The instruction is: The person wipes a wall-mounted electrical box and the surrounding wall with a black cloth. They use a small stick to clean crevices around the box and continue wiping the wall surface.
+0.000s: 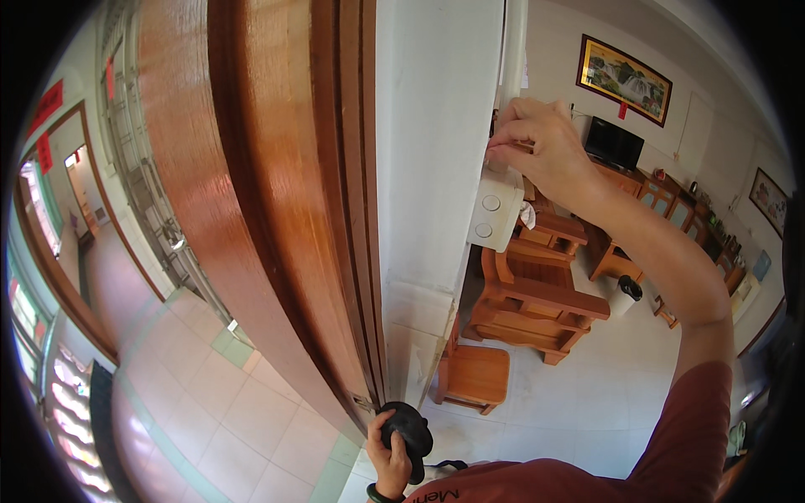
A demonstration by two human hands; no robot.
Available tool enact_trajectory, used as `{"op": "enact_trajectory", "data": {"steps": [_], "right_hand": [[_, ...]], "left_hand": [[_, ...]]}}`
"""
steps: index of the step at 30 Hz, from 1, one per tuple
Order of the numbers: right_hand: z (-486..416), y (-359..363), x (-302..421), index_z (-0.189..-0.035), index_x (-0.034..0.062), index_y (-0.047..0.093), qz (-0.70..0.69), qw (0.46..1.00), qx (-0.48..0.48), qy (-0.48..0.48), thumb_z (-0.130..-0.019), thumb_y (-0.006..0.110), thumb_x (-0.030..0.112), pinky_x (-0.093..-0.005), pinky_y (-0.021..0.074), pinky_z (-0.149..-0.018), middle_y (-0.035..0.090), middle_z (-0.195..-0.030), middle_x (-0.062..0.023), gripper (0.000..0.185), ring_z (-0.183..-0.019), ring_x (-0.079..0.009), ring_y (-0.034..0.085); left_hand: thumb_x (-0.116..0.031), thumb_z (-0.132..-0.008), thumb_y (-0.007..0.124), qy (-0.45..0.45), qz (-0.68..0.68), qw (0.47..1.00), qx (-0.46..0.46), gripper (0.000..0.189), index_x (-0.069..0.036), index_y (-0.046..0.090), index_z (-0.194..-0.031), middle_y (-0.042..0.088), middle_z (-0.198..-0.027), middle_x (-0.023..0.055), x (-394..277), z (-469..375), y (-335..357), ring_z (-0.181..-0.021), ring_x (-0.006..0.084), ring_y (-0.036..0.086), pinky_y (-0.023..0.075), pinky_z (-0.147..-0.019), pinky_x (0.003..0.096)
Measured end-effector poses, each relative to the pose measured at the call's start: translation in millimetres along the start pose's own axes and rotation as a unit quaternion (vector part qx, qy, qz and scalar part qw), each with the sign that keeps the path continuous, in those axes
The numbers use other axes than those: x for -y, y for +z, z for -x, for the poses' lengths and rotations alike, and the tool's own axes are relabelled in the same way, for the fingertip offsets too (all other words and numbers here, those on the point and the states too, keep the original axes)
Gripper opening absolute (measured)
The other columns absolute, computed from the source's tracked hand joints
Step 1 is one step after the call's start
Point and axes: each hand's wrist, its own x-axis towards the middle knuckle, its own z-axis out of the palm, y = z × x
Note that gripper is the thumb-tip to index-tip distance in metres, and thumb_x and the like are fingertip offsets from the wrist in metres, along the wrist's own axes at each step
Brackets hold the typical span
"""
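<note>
My left hand (388, 456), with a dark bangle at the wrist, grips a black rounded object (409, 431) at the bottom, beside the wooden door frame (283, 157). It may be a cap; its exact kind is unclear. Raised at upper right, my right hand (544, 141) has its thumb and fingers bent together against the edge of the white wall (434, 144). Whether anything is between those fingertips is hidden. Just below them, a white box (497, 210) with two round marks is fixed at the wall's edge.
Behind the wall stand a carved wooden armchair (541, 295), a small wooden chair (481, 377) and a white bin (624, 295). A television (613, 143) sits on a long cabinet under a framed landscape picture (624, 80). Left of the door frame, a tiled floor (207, 402) leads past a metal gate (170, 220).
</note>
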Motion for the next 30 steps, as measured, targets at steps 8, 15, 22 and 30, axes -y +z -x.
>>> {"op": "enact_trajectory", "data": {"steps": [8,15,22,30], "right_hand": [[4.2,13.4,-5.8,-0.072,0.0115,0.07,0.114,0.987,-0.03,-0.11,-0.074,0.072,0.01,-0.0345,0.0344,-0.077,0.055,-0.079,0.0001,0.003,-0.084,-0.0179,0.054],[9.8,23.8,-3.3,-0.072,0.0099,0.07,0.077,0.996,-0.035,-0.021,-0.076,0.071,0.008,-0.0352,0.0335,-0.075,0.055,-0.077,-0.0019,0.004,-0.083,-0.0202,0.054],[13.5,24.0,-3.1,-0.073,0.0097,0.07,0.051,0.997,-0.059,-0.004,-0.078,0.069,0.007,-0.0354,0.0334,-0.075,0.055,-0.075,-0.0028,0.005,-0.082,-0.0213,0.055],[4.7,19.1,2.5,-0.075,0.0081,0.07,0.046,0.999,0.0,0.019,-0.08,0.067,0.007,-0.0366,0.0345,-0.079,0.058,-0.078,-0.0041,0.006,-0.084,-0.0229,0.057]], "left_hand": [[0.003,-0.084,0.048,-0.019,-0.003,1.0,0.002,0.033,0.002,0.058,-0.115,0.063,-0.106,0.0155,8.6,0.6,-5.7,-0.097,0.0241,0.061,0.047,-0.09,0.0339],[0.002,-0.084,0.048,-0.03,0.004,1.0,-0.005,0.032,0.002,0.058,-0.114,0.062,-0.107,0.0136,7.0,4.0,-6.7,-0.097,0.0222,0.06,0.0462,-0.09,0.0327],[0.002,-0.084,0.047,-0.03,-0.001,1.0,-0.004,0.032,0.003,0.058,-0.114,0.062,-0.106,0.0135,5.9,3.7,-8.0,-0.095,0.0219,0.06,0.0463,-0.089,0.032],[0.002,-0.085,0.048,-0.031,0.0,1.0,0.0,0.032,0.002,0.059,-0.114,0.063,-0.107,0.0142,7.8,5.1,-12.5,-0.097,0.0226,0.06,0.0463,-0.09,0.0324]]}}
